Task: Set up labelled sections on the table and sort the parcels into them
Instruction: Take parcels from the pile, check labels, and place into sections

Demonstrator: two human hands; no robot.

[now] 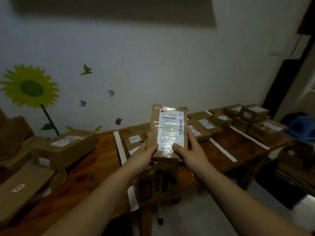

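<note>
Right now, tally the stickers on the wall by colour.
Yellow-green sunflower sticker: 1
Green butterfly sticker: 1
Blue butterfly stickers: 2
Purple butterfly sticker: 1
Total: 5

The room is dim and my view is soft all over. The brightest spot is glare on the tape over the label [171,133] of the parcel [154,133] I hold; it washes out the lower print. A broad dark shadow [112,12] lies across the top of the wall [153,57]. At the right edge a blue thing [300,126] smears into blur. The table [88,160] bows at its edges with the wide lens.
</note>
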